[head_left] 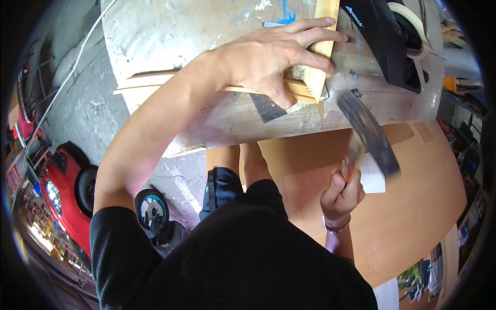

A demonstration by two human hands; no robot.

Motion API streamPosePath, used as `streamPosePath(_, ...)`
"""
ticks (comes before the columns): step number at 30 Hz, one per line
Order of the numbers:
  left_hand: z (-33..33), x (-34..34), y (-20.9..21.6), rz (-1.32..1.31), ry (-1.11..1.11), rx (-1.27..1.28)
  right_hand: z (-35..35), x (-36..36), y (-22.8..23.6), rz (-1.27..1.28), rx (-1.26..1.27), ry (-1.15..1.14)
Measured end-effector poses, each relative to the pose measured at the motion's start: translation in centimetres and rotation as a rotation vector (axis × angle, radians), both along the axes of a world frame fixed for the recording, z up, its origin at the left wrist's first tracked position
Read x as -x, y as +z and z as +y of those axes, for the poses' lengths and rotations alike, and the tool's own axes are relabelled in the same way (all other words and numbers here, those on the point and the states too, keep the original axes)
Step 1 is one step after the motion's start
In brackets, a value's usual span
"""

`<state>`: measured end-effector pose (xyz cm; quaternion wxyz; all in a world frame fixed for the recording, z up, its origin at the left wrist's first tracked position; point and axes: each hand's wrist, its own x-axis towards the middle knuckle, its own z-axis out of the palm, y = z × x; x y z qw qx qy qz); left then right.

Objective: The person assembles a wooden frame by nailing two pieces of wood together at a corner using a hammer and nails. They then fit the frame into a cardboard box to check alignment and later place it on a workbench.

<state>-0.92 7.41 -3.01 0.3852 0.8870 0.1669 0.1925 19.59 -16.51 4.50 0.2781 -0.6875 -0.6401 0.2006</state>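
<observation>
Wooden frame [314, 82]: lies on the bench [206, 129], visible corner near the front edge and right of centre; front rail runs off toward the left edge, the other rail heads for the far edge. Left hand [279, 51] spread wide across that corner, fingers over the right-hand rail, thumb down by the front rail. Right hand [341, 196] closed round the handle of a hammer-like tool [369, 134], its dark head blurred and seen in front of the bench's front edge, just beside the corner; can't tell its exact height. Risks, my read: thumb and fingertips sit close to the corner, so a stray strike catches them or dents the moulding. Light hold plus a sideways hit could rack the joint or skid the frame on that paint-spattered top. Black tape dispenser [385, 51] by the right edge looks close enough for a wide swing to clip. Small metal bits [355, 92] between corner and dispenser could get knocked about; too small to identify. Count: one frame, two rails visible, one visible corner; one hammer-like tool; one dispenser with one tape roll [419, 23]; at least two metal bits; one dark flat patch [267, 108] under the thumb side. Joint fit: can't judge from here.
</observation>
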Motion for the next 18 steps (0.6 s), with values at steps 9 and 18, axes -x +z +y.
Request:
streamPosePath(9,0.3,-0.4,1.1,0.062,-0.002,-0.043,-2.4,-1.5,-1.3,0.143,0.127,-0.286)
streamPosePath(18,-6.1,1.3,3.0,0.252,0.196,-0.416,-3.2,-7.8,-7.4,-0.096,0.070,-0.601)
